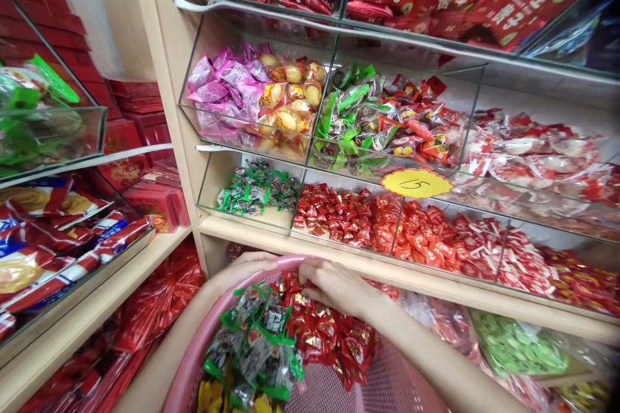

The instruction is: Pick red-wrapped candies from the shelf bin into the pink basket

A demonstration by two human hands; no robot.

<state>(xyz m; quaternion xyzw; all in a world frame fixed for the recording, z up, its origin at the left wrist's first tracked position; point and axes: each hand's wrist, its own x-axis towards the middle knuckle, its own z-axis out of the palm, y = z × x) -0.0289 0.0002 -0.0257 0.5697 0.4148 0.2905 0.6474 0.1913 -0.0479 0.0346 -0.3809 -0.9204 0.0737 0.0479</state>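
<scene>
A pink plastic basket [397,374] stands tilted in front of the shelf. My left hand [249,266] is closed over its far left rim, with the fingertips partly hidden. Inside, my right hand [334,285] reaches in from the right, its fingers curled down among red-wrapped candies [320,332] near the far rim. What lies under those fingertips is mostly covered. To the left of the red pile are green-and-clear wrapped candies [261,335]. Some yellow-wrapped pieces [213,395] show at the basket's near left.
Just beyond the basket runs a wooden shelf edge [339,258]. Above it, clear bins hold green candies [261,187], red candies [334,213] and orange-red candies [426,232]. A yellow price tag [417,183] hangs on the upper bin. Bagged green sweets [518,342] lie lower right.
</scene>
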